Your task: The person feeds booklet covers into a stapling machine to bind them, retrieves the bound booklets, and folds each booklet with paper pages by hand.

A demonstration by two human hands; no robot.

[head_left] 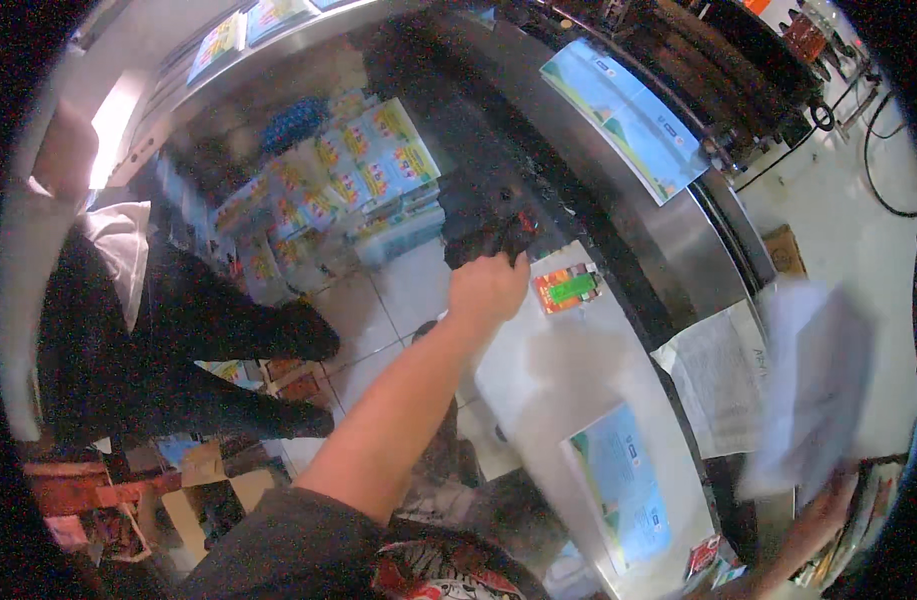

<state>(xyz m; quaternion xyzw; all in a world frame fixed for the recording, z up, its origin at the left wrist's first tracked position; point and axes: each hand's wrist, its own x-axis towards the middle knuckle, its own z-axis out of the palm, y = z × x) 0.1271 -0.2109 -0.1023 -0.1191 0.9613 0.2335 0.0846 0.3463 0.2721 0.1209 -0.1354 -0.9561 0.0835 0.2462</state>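
My left hand [486, 285] reaches forward with its fingers closed on the edge of a dark, limp, cloth-like thing [468, 215]. What exactly this is, the picture does not show. Just right of that hand, a green lighter [573, 287] lies on a small orange packet at the far end of a white bench [548, 370]. At the right, a blurred bundle of white paper sheets [813, 385] is held up by my right hand [840, 485], which is largely hidden and smeared by motion. A handwritten sheet [718, 385] lies left of the bundle.
Blue printed sheets lie on the bench [623, 485] and on the metal machine [628, 120] beyond it. Printed stacks [378, 165] stand on the tiled floor. A person in dark trousers [238, 320] stands at the left. Open cardboard boxes [203, 495] sit at lower left.
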